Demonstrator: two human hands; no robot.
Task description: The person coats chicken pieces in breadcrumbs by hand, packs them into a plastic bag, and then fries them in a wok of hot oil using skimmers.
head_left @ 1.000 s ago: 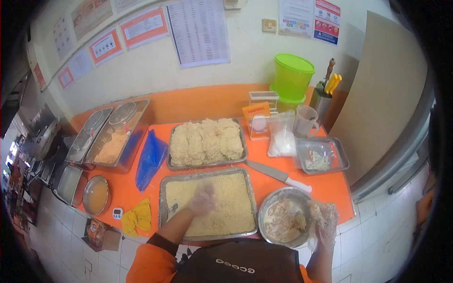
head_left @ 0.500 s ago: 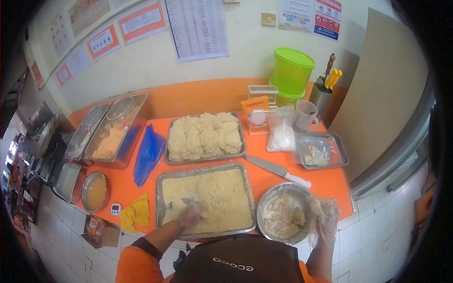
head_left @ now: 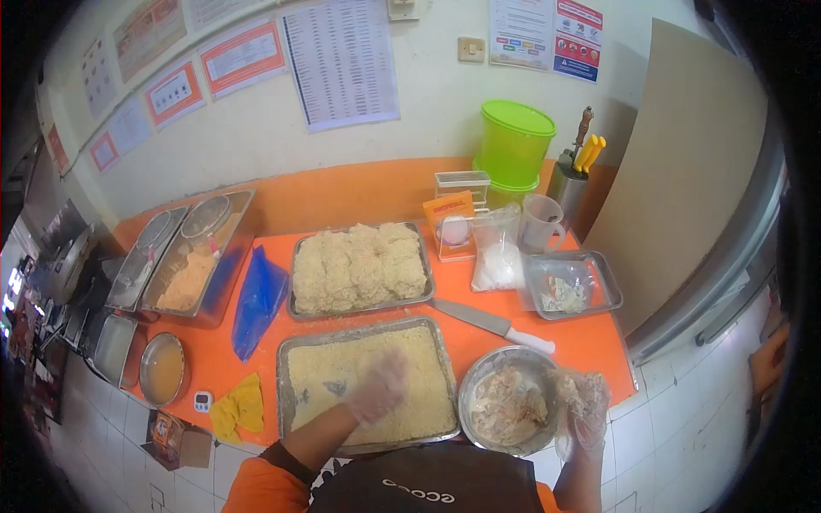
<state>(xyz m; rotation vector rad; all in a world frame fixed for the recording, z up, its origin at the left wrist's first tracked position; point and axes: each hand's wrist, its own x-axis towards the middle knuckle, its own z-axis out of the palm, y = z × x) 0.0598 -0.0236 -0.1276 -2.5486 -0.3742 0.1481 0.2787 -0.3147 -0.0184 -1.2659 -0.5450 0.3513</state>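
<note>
My left hand (head_left: pixel 380 389), in a clear plastic glove, lies with its fingers stretched out over pale breading crumbs (head_left: pixel 428 376) in a shallow metal tray (head_left: pixel 285 376). A mound of crumbs is partly hidden beneath it. At the right rim of a round metal bowl (head_left: pixel 467 385) is my right hand (head_left: pixel 586 406), gloved and smeared with batter; I cannot make out whether its fingers grip the rim. Wet, batter-coated pieces (head_left: pixel 509 406) lie in the bowl. Behind the crumbs, a second tray (head_left: pixel 363 309) carries several breaded pieces (head_left: pixel 359 267).
A large knife (head_left: pixel 487 322) lies behind the bowl. Right of it are a bag of white powder (head_left: pixel 498 265), a jug (head_left: pixel 540 227) and a small tray (head_left: pixel 614 291). On the left are a blue bag (head_left: pixel 259 303), yellow cloth (head_left: pixel 239 410), timer (head_left: pixel 203 402) and deep pans (head_left: pixel 231 269).
My left hand has moved right and away from me across the crumbs, onto the mound. My right hand stays beside the bowl. The whole view has shifted slightly.
</note>
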